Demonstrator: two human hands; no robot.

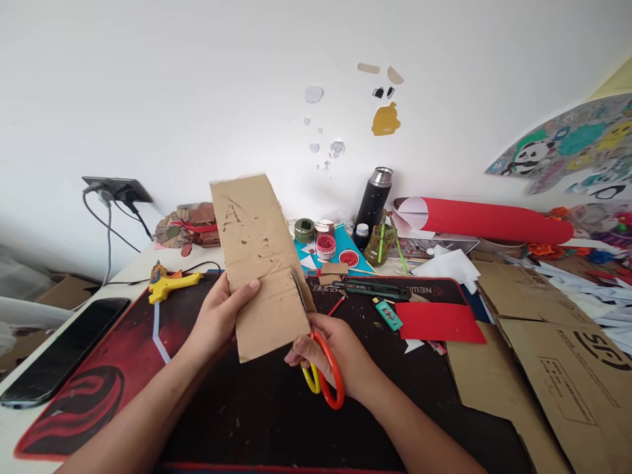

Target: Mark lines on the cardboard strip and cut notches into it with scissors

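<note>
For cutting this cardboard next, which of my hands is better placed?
Your right hand, I'd judge: it holds the scissors by the handles at the lower right edge of the cardboard. Your left hand grips the cardboard's left side, so it seems suited to steadying.

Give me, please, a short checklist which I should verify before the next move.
1. Left grip holds the cardboard piece: ok, thumb pressed on its front.
2. Right grip holds the scissors: ok, around the orange and yellow handles.
3. Blades placed properly: cannot tell, the cardboard hides them.
4. Left fingers away from the blades: cannot tell, both are hidden behind the cardboard.
5. Utility knife out of the way: ok, it lies beyond both grips.
6. Yellow glue gun cold: cannot tell from a picture.
</note>
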